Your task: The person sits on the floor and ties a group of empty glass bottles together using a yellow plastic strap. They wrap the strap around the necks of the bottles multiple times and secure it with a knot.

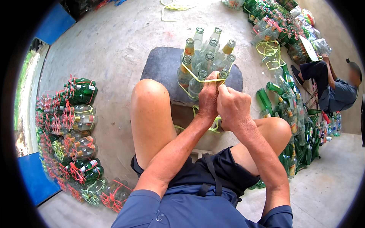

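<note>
Several clear glass bottles (pixel 204 63) stand upright in a tight cluster on a dark, low square-topped stand (pixel 160 64) between my knees. A yellow-green plastic strap (pixel 191 73) runs around the cluster, passing the necks at the front and lower down at the left. My left hand (pixel 209 95) holds the strap against the front bottles, its fingers by the nearest right neck. Pressed close beside it, my right hand (pixel 235 104) is closed in a fist on the strap. The fingers hide the crossing of the strap. A loose length dangles below the hands.
Tied bundles of bottles (pixel 82 116) are stacked at the left. Loose bottles (pixel 293 114) lie piled at the right, with more bundles (pixel 281 25) behind. Coiled strap (pixel 269 52) lies at the far right, more strap (pixel 178 5) on the floor ahead. Another person (pixel 336 91) sits at the right.
</note>
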The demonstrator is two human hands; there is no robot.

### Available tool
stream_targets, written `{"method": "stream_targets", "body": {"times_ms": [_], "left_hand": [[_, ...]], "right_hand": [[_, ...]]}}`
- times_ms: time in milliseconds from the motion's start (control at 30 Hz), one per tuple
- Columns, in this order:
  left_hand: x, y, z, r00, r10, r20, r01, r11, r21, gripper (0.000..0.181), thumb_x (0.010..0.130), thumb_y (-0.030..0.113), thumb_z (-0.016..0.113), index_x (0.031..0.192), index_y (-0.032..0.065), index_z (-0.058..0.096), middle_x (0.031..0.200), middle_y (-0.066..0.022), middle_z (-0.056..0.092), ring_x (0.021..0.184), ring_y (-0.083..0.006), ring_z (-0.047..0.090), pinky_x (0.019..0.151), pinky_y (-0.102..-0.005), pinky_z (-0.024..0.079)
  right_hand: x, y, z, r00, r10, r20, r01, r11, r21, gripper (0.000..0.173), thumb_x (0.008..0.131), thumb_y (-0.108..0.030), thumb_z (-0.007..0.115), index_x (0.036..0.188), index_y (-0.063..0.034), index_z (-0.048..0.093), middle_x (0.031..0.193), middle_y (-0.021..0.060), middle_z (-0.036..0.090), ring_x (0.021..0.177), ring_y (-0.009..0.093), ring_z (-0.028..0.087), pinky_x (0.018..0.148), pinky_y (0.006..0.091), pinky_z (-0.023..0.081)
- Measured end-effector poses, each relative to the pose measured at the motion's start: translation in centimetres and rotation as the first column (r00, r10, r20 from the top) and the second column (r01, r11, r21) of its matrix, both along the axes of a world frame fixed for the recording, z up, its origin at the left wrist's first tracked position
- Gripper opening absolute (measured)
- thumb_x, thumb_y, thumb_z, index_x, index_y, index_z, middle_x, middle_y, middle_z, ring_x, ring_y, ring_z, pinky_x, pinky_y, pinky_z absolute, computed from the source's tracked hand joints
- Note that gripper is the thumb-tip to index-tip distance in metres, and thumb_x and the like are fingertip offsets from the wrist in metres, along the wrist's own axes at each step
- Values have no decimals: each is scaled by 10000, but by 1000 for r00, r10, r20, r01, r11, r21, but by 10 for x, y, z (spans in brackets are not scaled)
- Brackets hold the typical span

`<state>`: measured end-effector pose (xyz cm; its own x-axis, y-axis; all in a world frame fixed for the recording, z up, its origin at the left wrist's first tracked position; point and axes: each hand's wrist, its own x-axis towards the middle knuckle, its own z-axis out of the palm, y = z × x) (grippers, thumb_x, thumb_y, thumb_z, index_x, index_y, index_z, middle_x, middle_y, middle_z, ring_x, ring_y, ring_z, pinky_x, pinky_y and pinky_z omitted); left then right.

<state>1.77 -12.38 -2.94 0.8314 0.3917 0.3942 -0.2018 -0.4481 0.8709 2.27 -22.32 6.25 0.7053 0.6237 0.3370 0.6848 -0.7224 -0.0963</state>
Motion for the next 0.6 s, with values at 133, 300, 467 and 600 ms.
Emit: {"method": "stream_targets", "body": {"times_ms": [133,300,467,600], "left_hand": [[-1,3,5,991,17,131,-29,995,90,356,1019,54,665,1366,32,589,1189,-175,689,1129,-349,693,938,-410,562],[2,-3,-14,993,27,119,-35,997,66,328,951,50,744,1249,41,609,1154,-191,681,1103,-386,697,897,-440,567],[-5,2,-9,997,13,78,-14,1000,10,269,998,4,679,1257,35,612,1196,-238,693,1072,-470,685,881,-502,563],[1,1,0,991,17,133,-12,999,-37,245,1053,35,653,1293,20,605,1207,-240,693,1088,-500,669,891,-514,555]], "right_hand": [[18,5,16,990,119,-78,-129,982,-138,50,893,-84,666,915,-49,639,805,131,746,709,353,755,605,464,588],[52,18,44,931,355,-88,-359,845,-397,157,834,-93,731,985,-55,711,825,113,762,744,329,775,630,453,602],[85,41,68,853,487,-188,-510,698,-503,89,772,-99,795,836,-71,740,775,123,753,786,333,780,654,457,607],[110,47,71,860,418,-294,-509,750,-423,125,787,-164,790,759,-61,725,750,157,724,799,393,743,689,504,587]]}}
